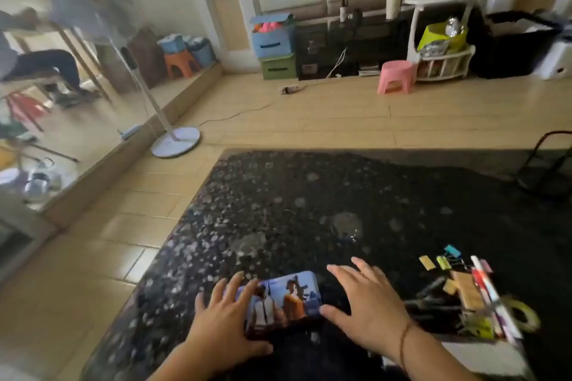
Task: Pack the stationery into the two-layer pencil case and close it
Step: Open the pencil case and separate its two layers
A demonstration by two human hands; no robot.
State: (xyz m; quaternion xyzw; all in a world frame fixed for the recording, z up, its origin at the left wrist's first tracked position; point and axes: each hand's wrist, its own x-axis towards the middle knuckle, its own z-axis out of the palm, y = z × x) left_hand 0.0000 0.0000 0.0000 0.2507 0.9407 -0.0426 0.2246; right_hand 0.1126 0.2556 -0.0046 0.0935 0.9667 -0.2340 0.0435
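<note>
A blue pencil case (286,297) with printed figures on its lid lies shut on the black speckled table (278,201), near the front edge. My left hand (229,322) rests on the case's left end, fingers spread, thumb along its front side. My right hand (368,297) has its fingers apart at the case's right end, thumb touching that end. Loose stationery (464,291) lies to the right: coloured binder clips (450,258), erasers, dark pens, a red and white pen (487,288) and a roll of tape (524,312).
The table's left edge runs diagonally down to the tiled floor. A white fan stand (175,141) is on the floor at the left. A dark chair frame (544,161) stands at the table's far right. Boxes, shelves and a pink stool (396,76) line the back wall.
</note>
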